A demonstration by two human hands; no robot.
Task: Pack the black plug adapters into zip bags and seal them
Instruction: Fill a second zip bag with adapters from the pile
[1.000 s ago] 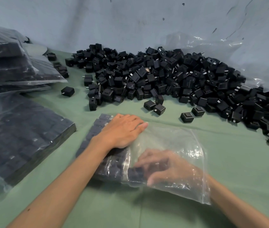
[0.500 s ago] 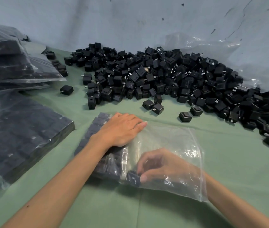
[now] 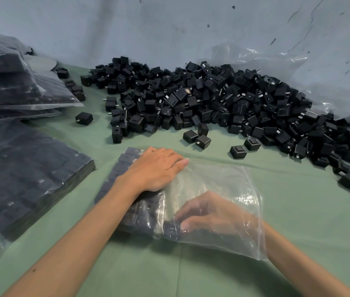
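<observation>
One adapter [image 3: 171,229] held by right hand [image 3: 217,215] (inside zip bag [image 3: 223,179]).

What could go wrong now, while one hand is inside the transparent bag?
The right hand, inside the clear plastic zip bag, holds a black plug adapter against the packed rows; it may tip and upset them.
Only the flat left hand steadies the bag; it could slide on the green cloth.

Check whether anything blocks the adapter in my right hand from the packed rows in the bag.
Nothing visible does. Inside the bag, the right hand holds the adapter right beside the packed rows; the left hand presses them from above.
</observation>
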